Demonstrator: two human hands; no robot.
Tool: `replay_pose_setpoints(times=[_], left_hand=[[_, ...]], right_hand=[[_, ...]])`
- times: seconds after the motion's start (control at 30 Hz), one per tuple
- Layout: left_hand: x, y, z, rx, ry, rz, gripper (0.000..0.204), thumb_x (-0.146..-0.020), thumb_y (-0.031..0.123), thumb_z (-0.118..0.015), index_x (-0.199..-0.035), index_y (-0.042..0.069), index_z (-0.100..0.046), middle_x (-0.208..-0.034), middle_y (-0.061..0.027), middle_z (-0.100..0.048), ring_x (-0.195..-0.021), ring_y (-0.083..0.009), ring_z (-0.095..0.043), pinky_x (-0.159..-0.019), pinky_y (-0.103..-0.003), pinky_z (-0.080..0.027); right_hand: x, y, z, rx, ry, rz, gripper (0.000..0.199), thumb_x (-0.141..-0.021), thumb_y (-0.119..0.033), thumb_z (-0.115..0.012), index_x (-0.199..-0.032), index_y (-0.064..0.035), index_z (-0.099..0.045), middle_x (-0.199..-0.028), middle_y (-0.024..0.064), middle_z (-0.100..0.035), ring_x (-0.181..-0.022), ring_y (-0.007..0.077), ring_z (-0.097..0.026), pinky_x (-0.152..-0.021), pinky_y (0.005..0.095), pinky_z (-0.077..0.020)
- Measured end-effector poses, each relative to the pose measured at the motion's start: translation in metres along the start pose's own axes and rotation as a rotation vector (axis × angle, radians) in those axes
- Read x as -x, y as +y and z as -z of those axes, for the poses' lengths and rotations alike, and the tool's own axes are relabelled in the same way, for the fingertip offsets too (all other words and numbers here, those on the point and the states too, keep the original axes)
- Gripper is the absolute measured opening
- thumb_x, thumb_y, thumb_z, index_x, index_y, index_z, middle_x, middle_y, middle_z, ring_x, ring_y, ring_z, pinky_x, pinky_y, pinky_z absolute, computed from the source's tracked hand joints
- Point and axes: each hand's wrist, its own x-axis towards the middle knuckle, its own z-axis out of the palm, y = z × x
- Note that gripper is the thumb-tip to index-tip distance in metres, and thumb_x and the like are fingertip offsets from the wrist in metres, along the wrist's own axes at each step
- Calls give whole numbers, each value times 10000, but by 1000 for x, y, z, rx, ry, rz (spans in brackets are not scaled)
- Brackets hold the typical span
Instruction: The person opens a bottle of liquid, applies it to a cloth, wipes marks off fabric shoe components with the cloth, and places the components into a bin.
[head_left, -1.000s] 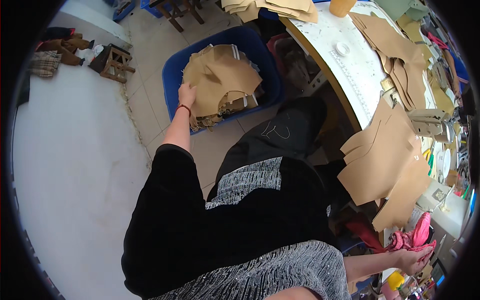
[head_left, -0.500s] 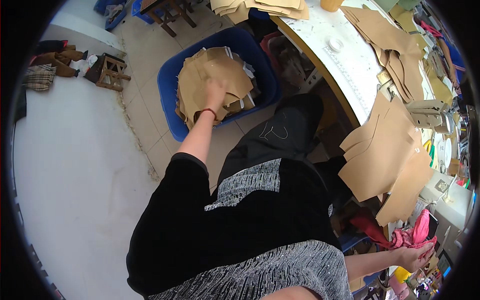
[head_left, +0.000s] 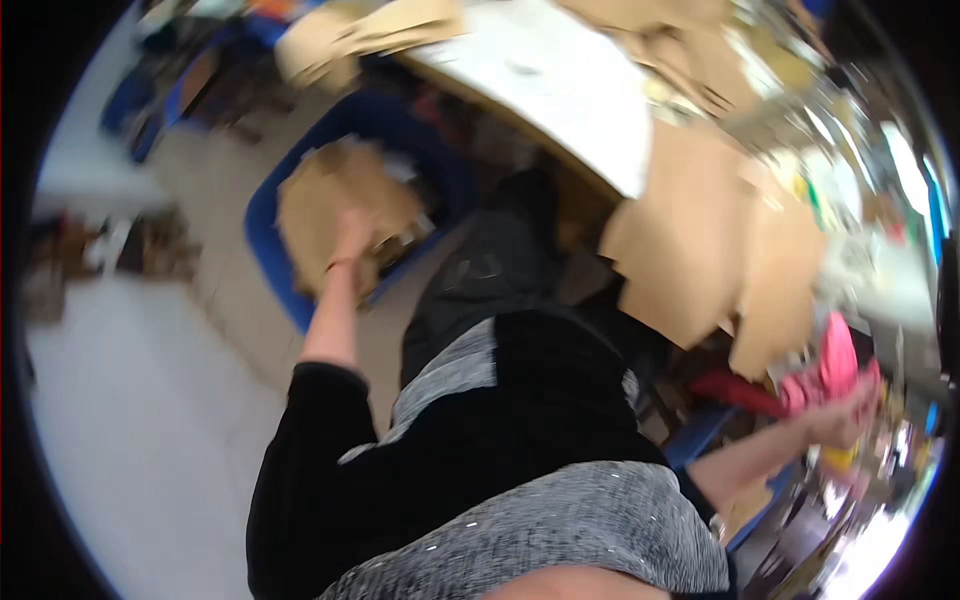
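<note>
My left hand [head_left: 354, 232] reaches down onto the brown cut pieces [head_left: 325, 200] heaped in a blue tub [head_left: 262, 225] on the floor. Motion blur smears its fingers, so I cannot tell whether it grips a piece. Far to the right, my right hand [head_left: 845, 418] is against a bright pink cloth-like item [head_left: 838, 350] by the edge of the worktable. Those fingers are blurred too, and whether they hold the pink item does not show.
A white-topped worktable [head_left: 545, 75] runs along the right, with stacked brown sheets [head_left: 690, 225] overhanging its near edge. More brown pieces [head_left: 405, 25] lie at its far end. A white wall or panel [head_left: 150, 420] stands at the left. Clutter fills the far right.
The whole view has shifted and blurred, so the tub and table appear farther left. My left hand stays on the brown pieces and my right hand stays by the pink item.
</note>
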Motion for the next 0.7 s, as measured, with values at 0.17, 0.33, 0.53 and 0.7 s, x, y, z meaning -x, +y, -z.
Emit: replay_pose_setpoints(times=[0.17, 0.33, 0.53, 0.7], left_hand=[[4, 47, 6, -80, 637, -401, 235, -815, 123, -625, -1000, -21, -615, -1060, -204, -605, -1046, -360, -549, -925, -432, -429], [57, 206, 53, 317, 585, -658, 62, -799, -19, -599, -853, 6, -582, -862, -119, -570, -880, -302, -546, -776, -391, -451], [116, 345, 70, 555, 459, -1094, 131, -733, -72, -652, -804, 10, -578, -774, -116, -548, -734, -293, -532, -662, -357, -438], [113, 413, 71, 479, 322, -1251, 228, -680, -35, -686, -877, 6, -579, -864, -116, -577, -862, -296, -531, -737, -373, -446]], right_hand=[[28, -39, -5, -86, 105, -90, 211, -856, -87, -663, -997, 70, -662, -961, 116, -684, -836, 163, -631, -779, 261, -510], [36, -40, 0, -181, 136, -133, 176, -847, -39, -671, -974, 82, -654, -936, 113, -680, -808, 145, -628, -750, 250, -522], [38, -24, -1, -322, 126, -185, 178, -851, -29, -666, -987, 84, -647, -936, 114, -675, -810, 135, -623, -755, 240, -518], [38, -11, 1, -369, 127, -211, 175, -853, -12, -659, -997, 85, -640, -940, 113, -669, -806, 128, -619, -753, 243, -520]])
